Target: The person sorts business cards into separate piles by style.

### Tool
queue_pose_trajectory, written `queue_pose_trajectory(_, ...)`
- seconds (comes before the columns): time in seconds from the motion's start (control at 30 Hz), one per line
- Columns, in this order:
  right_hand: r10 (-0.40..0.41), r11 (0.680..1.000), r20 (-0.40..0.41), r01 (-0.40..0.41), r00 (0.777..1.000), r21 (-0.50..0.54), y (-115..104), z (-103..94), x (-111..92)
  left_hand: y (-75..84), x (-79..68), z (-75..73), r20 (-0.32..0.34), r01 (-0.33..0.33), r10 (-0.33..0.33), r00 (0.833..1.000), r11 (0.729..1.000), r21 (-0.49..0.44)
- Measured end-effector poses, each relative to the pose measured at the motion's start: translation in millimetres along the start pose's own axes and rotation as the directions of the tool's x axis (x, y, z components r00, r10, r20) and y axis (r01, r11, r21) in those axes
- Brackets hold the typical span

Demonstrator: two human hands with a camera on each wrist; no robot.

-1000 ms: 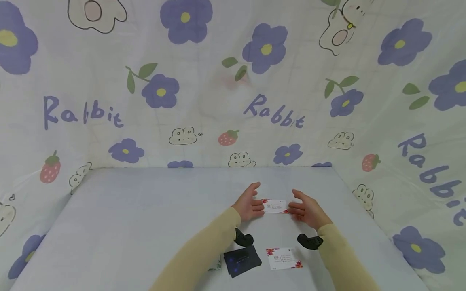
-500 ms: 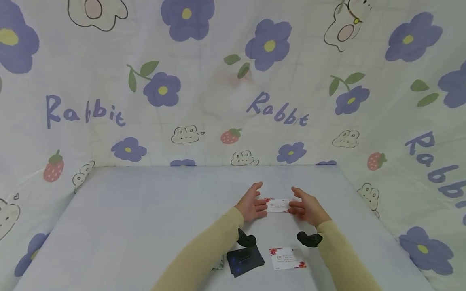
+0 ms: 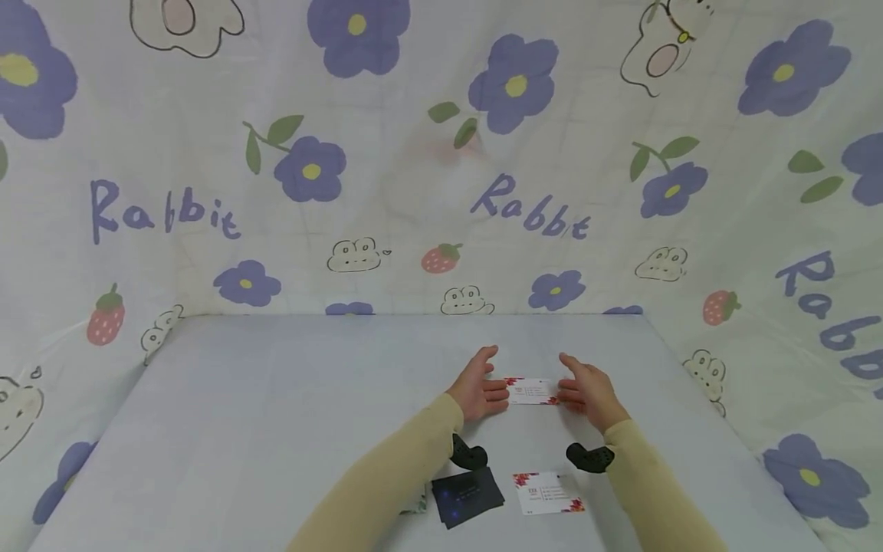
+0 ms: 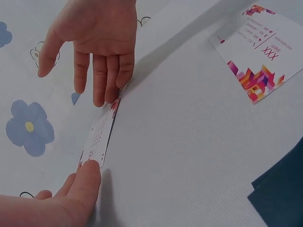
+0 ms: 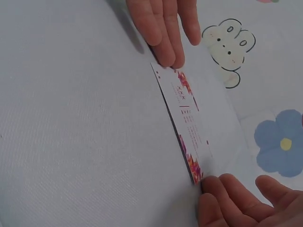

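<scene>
A white business card (image 3: pixel 532 391) with red and orange corner prints lies on the table between my hands. A thin dark line runs under its long edge in the right wrist view. My left hand (image 3: pixel 479 389) stands on edge at the card's left end, fingers extended and touching or almost touching it. At the opposite end, my right hand (image 3: pixel 592 395) has its fingertips against or just over the short edge, thumb raised. Neither hand pinches the card. Nearer me, a similar white card (image 3: pixel 549 493) lies flat beside a small fanned stack of dark blue cards (image 3: pixel 467 497).
A green-patterned card (image 3: pixel 415 502) is partly hidden behind the left sleeve (image 3: pixel 386 468). Black wrist straps (image 3: pixel 589 458) hang below both wrists. The pale table (image 3: pixel 262 414) ends at a flower-and-rabbit printed curtain (image 3: pixel 393 176) at the back and right.
My hands drew slightly closer around the card, then my right hand eased a little to the right, showing more of it. The head view has shifted slightly. The other cards lie unchanged.
</scene>
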State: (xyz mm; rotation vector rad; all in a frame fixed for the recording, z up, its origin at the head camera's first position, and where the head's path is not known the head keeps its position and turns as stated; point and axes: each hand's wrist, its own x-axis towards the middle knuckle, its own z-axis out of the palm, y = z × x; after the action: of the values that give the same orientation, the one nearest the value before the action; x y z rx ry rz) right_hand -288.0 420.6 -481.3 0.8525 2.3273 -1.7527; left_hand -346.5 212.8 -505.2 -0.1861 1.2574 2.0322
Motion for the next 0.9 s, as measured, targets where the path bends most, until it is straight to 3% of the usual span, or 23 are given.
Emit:
queue_pose_trajectory(0.23,0.029,0.998,0.075,-0.034,0.997,0.057,-1.9,-6.7,1.3,2.4,-3.6,3.4,-0.005,0.005,-0.005,1.000,1.000,0.017)
queue_pose_trajectory(0.47,0.096,0.979,0.071,-0.107,0.993,0.173,2.3,-6.9,0.2,-0.1,-9.4,7.0,-0.002,0.017,-0.017,1.000,0.999,0.037)
queue_pose_trajectory(0.9,0.055,0.979,0.038,-0.062,0.998,0.194,8.1,0.9,-11.8,-4.3,-3.8,4.2,0.013,-0.014,0.013,1.000,0.999,0.043)
